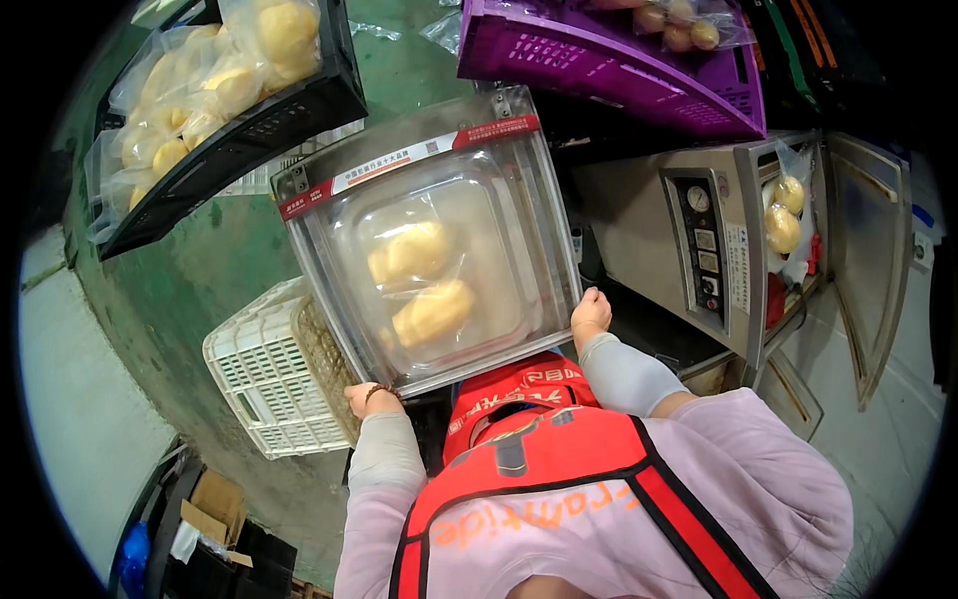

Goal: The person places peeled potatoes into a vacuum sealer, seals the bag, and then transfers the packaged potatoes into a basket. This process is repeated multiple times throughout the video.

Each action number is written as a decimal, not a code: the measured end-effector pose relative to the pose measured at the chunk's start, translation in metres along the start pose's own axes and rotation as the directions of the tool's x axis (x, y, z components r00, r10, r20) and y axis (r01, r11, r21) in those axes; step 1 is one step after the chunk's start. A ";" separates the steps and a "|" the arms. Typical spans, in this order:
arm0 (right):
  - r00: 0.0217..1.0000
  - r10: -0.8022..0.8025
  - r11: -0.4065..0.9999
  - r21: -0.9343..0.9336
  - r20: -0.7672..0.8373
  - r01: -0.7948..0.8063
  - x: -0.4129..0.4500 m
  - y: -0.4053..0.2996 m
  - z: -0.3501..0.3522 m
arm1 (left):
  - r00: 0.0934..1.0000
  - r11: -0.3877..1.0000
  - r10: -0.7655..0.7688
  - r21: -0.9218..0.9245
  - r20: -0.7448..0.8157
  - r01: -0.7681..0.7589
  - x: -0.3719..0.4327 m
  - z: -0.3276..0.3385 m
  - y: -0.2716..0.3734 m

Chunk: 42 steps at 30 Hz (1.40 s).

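In front of me is a chamber vacuum sealer with a transparent lid (490,247), framed in metal and crossed by a red and white strip bearing writing. Under the lid, two lots of yellow rounded food (430,311) in clear plastic lie one beyond the other. My left hand (364,400), with a beaded bracelet at its wrist, grips the lid's near left corner. At the near right corner, my right hand (591,318) has its fingers curled around the edge. The lid appears lowered over the food; whether it is sealed I cannot tell.
A black crate (247,127) of bagged yellow food stands far left, a purple crate (599,78) with bagged round food far right. A white plastic basket (277,382) is at left. A second metal machine (666,224) with dials and an open lid stands right, holding bagged food (783,224).
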State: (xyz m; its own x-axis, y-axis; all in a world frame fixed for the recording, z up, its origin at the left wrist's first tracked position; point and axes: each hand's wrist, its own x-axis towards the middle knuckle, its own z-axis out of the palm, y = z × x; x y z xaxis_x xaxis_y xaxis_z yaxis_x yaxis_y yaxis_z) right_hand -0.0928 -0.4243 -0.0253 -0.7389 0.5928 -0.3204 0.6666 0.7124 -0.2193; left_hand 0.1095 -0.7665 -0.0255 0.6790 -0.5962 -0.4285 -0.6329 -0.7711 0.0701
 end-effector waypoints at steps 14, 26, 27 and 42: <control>1.000 0.019 1.000 -0.009 -0.024 -0.019 0.000 -0.001 -0.001 | 0.983 0.974 0.185 0.137 -0.004 -0.182 -0.030 -0.014 0.006; 0.999 0.051 0.999 -0.004 -0.002 -0.051 -0.002 -0.006 -0.006 | 0.999 0.999 0.024 -0.025 0.033 -0.023 -0.008 0.013 -0.001; 0.999 0.052 0.999 -0.001 0.004 -0.052 0.000 -0.004 -0.005 | 0.999 0.999 0.022 -0.032 0.048 -0.021 -0.011 0.013 -0.002; 0.854 -0.331 0.913 0.366 0.402 0.182 0.043 -0.005 -0.007 | 0.834 0.835 0.543 0.042 0.102 -0.549 -0.009 -0.029 -0.004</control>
State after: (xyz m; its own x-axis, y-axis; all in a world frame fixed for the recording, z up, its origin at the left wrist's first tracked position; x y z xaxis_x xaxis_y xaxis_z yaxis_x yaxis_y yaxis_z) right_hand -0.1289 -0.4002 -0.0317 -0.8121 0.1188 -0.5713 0.5097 0.6210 -0.5954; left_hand 0.1170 -0.7648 0.0045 0.1848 -0.8928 -0.4108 -0.9166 -0.3073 0.2556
